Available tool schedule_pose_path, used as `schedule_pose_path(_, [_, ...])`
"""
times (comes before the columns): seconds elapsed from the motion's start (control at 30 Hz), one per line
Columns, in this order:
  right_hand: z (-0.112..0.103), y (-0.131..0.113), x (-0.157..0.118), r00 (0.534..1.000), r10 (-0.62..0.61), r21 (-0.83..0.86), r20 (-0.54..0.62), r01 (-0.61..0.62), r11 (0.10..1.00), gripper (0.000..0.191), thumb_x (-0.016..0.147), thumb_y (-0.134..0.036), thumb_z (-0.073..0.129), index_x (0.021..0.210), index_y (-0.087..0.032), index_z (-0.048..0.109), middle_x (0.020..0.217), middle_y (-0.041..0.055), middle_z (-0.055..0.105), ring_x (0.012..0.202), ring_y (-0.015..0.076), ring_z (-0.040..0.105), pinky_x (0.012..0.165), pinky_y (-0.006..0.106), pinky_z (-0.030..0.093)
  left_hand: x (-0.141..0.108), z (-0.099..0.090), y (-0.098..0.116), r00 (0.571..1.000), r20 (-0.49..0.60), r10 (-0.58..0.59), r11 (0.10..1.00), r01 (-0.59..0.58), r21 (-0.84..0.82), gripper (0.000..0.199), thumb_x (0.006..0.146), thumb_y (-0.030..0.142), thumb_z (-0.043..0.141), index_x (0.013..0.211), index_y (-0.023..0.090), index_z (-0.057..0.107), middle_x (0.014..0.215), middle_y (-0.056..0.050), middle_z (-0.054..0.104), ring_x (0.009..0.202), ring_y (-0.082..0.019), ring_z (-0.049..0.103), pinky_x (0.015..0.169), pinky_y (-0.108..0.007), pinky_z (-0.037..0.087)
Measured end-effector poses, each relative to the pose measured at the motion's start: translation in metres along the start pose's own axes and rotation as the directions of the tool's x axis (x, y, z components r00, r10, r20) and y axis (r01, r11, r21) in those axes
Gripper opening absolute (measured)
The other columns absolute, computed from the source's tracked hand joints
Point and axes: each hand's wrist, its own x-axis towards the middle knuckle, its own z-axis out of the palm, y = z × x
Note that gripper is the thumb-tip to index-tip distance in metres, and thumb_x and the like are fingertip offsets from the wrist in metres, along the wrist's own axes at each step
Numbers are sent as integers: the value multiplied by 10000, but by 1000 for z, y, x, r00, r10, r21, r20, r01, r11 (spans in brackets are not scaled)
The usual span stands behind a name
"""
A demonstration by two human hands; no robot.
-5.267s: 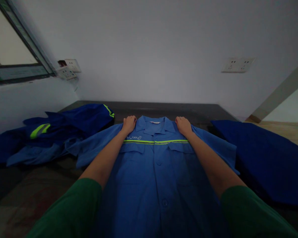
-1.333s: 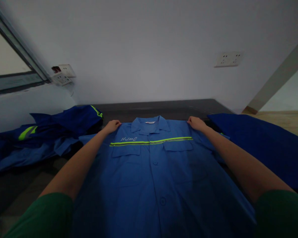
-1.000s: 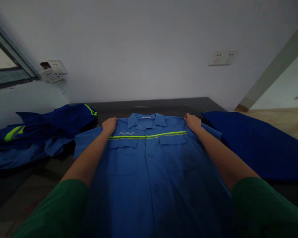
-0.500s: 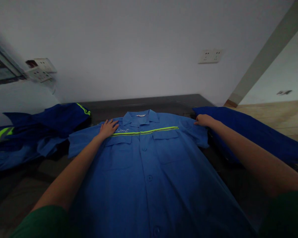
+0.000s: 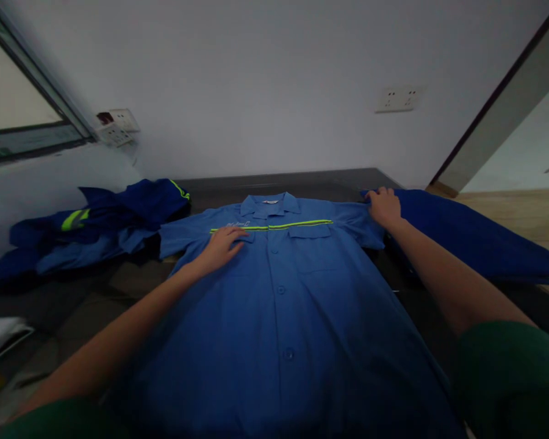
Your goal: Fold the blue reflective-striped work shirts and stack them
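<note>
A blue short-sleeved shirt (image 5: 256, 305) lies front up on a dark table (image 5: 329, 181), its collar toward the wall and a yellow-green stripe across the chest. My left hand (image 5: 222, 246) rests on the chest pocket at the left of the picture, fingers spread and holding nothing. At the edge of the sleeve on the right is my right hand (image 5: 385, 207), fingers apart and slightly bent, between the sleeve and a darker blue cloth (image 5: 448, 228). No cloth shows gripped in it.
Crumpled dark and light blue garments with yellow-green bands (image 5: 132, 207) lie at the left. A white object (image 5: 2, 338) is at the lower left. Sockets (image 5: 398, 99) are on the wall behind, and a window (image 5: 22, 91) is at the upper left.
My left hand has moved down from the shoulder area to the chest pocket. My right hand has shifted outward off the sleeve's top, its fingers opening. The view has turned slightly left.
</note>
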Motion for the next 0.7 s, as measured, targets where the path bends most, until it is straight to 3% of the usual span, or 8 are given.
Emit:
schedule_pose_path(0.17, [-13,-33,-48,982,-172,125,-73,181,976,348,845,-214,549,1181,-145,607,1239,163,511,1195,306,416,957,440,395,-87,-10,95,964,185,189,965,-147,-217,295,946,264,458,1217,233,569,1238,-64,598,1172,-204,519,1012,-407,393])
schedule_pose_path(0.3, [-53,-45,-130,950,-312,497,-17,279,822,248,804,-327,597,1008,-208,673,1103,109,615,1049,271,565,843,402,508,-145,-18,145,938,198,285,933,-224,-282,319,949,272,476,1258,273,555,1279,-53,573,1197,-196,506,1026,-389,399])
schedule_pose_path(0.4, [-94,-28,-222,918,-352,680,184,139,719,283,787,-451,608,972,-252,690,995,71,682,862,234,644,744,375,551,-190,-28,154,969,122,217,949,-180,-259,319,955,272,456,1259,284,554,1276,-46,580,1191,-195,515,1016,-376,418])
schedule_pose_path(0.43, [-105,-18,-255,884,-364,700,294,60,712,284,772,-488,622,921,-261,704,928,63,699,806,227,656,690,354,560,-208,-31,152,987,63,148,961,-128,-243,313,957,265,446,1249,283,557,1260,-43,588,1175,-193,527,1007,-370,428])
schedule_pose_path(0.5, [-120,8,-318,760,-379,694,529,-129,709,288,752,-525,636,847,-268,726,799,58,713,667,208,659,567,311,560,-248,-33,144,993,-108,-51,976,27,-216,283,952,263,440,1204,275,570,1215,-42,597,1135,-195,548,992,-370,442])
schedule_pose_path(0.57, [-121,33,-370,671,-337,658,660,-301,690,302,733,-535,639,858,-281,746,819,75,730,564,199,641,457,296,536,-291,-26,134,908,-315,-277,954,219,-206,236,937,299,461,1133,252,583,1165,-56,591,1110,-219,554,996,-411,438])
schedule_pose_path(0.63, [-110,53,-405,756,-177,652,630,-391,649,267,675,-535,685,789,-303,753,921,90,736,646,241,673,481,320,558,-330,-9,126,749,-492,-443,897,379,-229,252,893,378,517,1083,222,575,1126,-88,568,1133,-273,526,1019,-490,408])
schedule_pose_path(0.7, [-92,64,-424,849,-6,711,528,-438,549,212,601,-528,730,689,-335,727,943,93,730,767,300,685,556,372,586,-358,16,123,602,-570,-559,825,472,-311,400,796,455,625,1106,215,548,1164,-113,522,1201,-321,469,1034,-529,390])
